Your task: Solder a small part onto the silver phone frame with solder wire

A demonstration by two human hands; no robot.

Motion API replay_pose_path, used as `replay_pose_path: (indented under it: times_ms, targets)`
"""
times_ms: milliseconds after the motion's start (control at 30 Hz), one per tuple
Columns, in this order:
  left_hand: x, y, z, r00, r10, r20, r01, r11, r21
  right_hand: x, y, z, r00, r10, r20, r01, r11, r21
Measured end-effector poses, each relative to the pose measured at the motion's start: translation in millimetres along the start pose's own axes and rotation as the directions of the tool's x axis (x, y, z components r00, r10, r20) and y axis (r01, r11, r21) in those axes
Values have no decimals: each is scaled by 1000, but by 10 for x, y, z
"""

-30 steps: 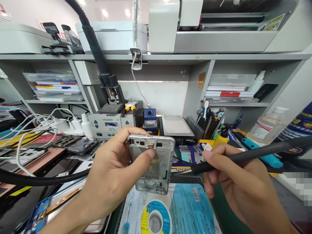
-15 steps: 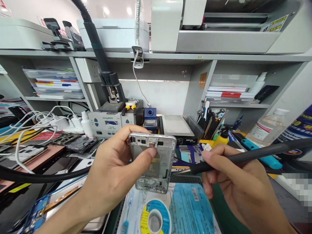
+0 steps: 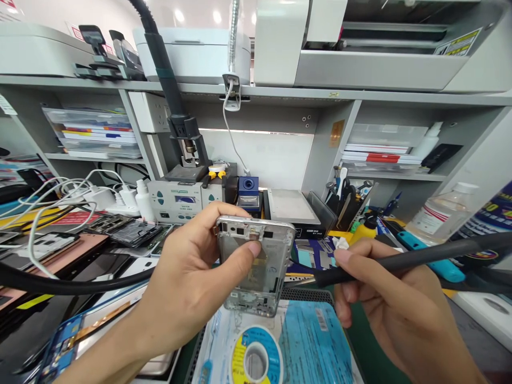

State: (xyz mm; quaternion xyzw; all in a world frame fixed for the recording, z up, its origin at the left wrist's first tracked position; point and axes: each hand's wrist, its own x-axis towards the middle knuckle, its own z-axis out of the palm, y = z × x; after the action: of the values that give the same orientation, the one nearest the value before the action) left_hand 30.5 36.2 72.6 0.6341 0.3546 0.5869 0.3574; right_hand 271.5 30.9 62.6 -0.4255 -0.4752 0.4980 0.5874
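On the left of the scene, the left hand [image 3: 196, 277] is bare, with a sturdy thumb [image 3: 234, 266], a short nail at its tip and a smooth back; below it a bare, slim forearm [image 3: 116, 338] reaches the near edge. On the right, the right hand [image 3: 404, 298] is bare too, with slender fingers [image 3: 374, 248] and a short thumbnail [image 3: 343, 256], the wrist [image 3: 454, 360] uncovered down to the near right edge

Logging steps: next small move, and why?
Probably bring the tool round to the near face of the frame: the right hand holds it like a pen, tip toward the frame's right edge, while the left hand grips the frame, thumb on that face.
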Motion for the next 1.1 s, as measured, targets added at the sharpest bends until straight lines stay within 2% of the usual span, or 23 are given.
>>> replay_pose_path:
  times_ms: [233,500,700,1100]
  targets:
    - [5,12,5,999,37,17,-37,999,15,13,3,-23,1000,1,-7,-1,1000,-7]
    - [11,35,10,1000,7,7,-7,1000,5,8,-13,-22,1000,30,9,-30,999,-17]
    - [4,41,10,999,29,-20,-28,998,54,4,-34,-22,1000,5,30,-4,999,-35]
    - [1,46,21,1000,27,-10,-27,999,23,41,49,-108,994,-37,102,39,999,-19]
